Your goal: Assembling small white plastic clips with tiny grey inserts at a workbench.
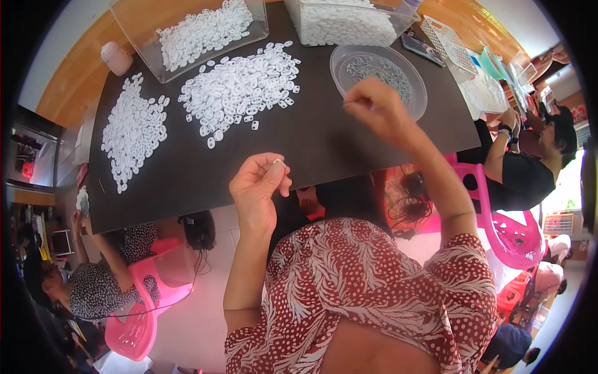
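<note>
Between the thumb and fingers of my left hand (260, 182) is a small white plastic piece (278, 163), held just over the table's near edge. My right hand (381, 107) is raised beside a round clear dish (418, 103), its fingers drawn together; whether a tiny thing is pinched there I cannot make out. Many small greyish metal pieces (380, 68) lie in that dish. One large pile of white oval plastic pieces (240, 87) is spread on the dark table (299, 134), and a second pile of similar white pieces (134, 131) lies farther left.
Two clear bins, one at back left (205, 71) and one at back centre (349, 28), hold more white pieces. A phone (423, 50) and a white perforated basket (447, 38) are at right. People sit on pink chairs (507, 234) at both sides.
</note>
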The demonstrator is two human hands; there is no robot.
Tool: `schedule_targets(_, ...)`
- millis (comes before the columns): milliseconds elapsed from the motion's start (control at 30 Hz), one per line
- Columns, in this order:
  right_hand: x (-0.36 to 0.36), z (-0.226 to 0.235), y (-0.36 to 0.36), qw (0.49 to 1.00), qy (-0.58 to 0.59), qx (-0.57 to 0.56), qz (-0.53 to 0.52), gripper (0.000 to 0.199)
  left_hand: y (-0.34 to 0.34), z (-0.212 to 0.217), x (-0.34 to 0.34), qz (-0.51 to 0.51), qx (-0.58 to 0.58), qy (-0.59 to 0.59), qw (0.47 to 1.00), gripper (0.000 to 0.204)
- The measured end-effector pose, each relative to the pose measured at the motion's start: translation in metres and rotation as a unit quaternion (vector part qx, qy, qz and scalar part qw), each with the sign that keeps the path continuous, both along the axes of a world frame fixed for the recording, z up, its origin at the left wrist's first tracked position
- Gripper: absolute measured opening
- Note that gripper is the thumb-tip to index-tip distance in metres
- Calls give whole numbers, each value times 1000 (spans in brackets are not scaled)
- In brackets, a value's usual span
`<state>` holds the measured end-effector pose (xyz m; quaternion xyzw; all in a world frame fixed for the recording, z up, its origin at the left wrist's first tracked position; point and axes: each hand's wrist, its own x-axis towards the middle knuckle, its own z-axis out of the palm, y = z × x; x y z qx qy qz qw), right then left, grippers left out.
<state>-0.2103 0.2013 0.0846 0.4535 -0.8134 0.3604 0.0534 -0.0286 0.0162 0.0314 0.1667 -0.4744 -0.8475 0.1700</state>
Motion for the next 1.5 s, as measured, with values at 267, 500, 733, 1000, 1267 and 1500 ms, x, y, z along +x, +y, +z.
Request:
schedule_targets(267, 62, -14, -54, 971, -160, -69, 165, 9, 7, 8, 7, 23, -23, 13, 999, 14)
schedule_targets(500, 75, -21, -58, 902, -397, -103, 134, 8, 13, 8, 15, 72, -75, 17, 994, 14)
schedule_targets(733, 77, -22, -56, 892, -422, -87, 138, 13, 16, 4, 17, 86, -139, 11, 986, 15)
schedule_targets(1000, 84, -21, -58, 904, -401, -72, 129, 12, 19, 1, 21, 122, -269, 15, 955, 11)
schedule_targets(1267, 95, -25, -65, 896, -424, -83, 103, 11, 20, -7, 23, 184, -460, 29, 868, 9)
schedule_targets(1500, 105, -37, -79, 917, -360, -156, 75, 8, 17, 1, 25, 168, -264, 13, 950, 10)
